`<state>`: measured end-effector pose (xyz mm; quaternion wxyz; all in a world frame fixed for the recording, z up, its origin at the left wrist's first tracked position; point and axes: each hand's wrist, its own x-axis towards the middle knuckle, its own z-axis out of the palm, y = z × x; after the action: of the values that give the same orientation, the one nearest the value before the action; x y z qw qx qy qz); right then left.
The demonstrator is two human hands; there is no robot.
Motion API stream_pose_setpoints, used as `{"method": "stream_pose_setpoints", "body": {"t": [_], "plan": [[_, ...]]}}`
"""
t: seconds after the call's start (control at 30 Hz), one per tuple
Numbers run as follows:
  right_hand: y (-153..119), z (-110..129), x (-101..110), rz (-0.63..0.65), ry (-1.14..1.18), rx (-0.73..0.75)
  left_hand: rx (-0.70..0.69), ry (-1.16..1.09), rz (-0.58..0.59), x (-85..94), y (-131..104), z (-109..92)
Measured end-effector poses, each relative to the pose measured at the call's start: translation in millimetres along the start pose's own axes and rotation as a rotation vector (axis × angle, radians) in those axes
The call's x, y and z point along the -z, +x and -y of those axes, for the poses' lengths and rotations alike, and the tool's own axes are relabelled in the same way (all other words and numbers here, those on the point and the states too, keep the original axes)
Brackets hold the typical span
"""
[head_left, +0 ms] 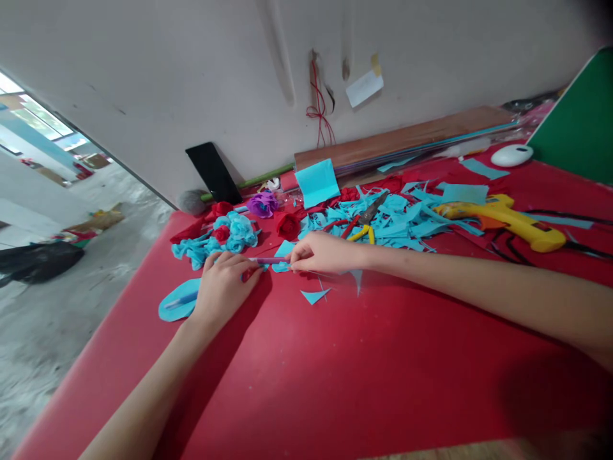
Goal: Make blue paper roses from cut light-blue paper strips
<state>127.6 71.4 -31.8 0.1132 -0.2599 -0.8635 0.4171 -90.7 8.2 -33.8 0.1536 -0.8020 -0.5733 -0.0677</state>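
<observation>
A thin purple stick (271, 260) runs between my two hands just above the red tabletop. My left hand (223, 284) is closed with its fingertips at the stick's left end. My right hand (325, 252) pinches the other end between thumb and fingers. Right beneath the stick, a small blue paper piece (281, 267) touches or nearly touches my right fingertips. A blue paper oval (167, 311) lies left of my left hand, partly covered by it, with a blue stick-like strip on top. A blue paper triangle (315, 297) rests below my right hand.
Behind my hands are pliers (371, 211), a heap of blue paper strips (407, 220) and blue paper flowers (237, 230). A yellow glue gun (517, 220) with black cords lies right. A black phone (213, 171) leans on the wall. The red table's (306, 383) left edge drops off.
</observation>
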Motion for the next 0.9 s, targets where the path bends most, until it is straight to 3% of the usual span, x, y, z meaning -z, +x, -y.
{"method": "stream_pose_setpoints", "body": {"t": [0.43,0.9], "plan": [[0.0,-7.4,-2.9,-0.054,0.115,0.073,0.002,-0.096,-0.047,-4.0,0.9,-1.6],[0.4,-4.3,-0.9,-0.061,0.089,0.059,0.332,-0.506,-0.185,-9.6,0.6,-2.3]]}}
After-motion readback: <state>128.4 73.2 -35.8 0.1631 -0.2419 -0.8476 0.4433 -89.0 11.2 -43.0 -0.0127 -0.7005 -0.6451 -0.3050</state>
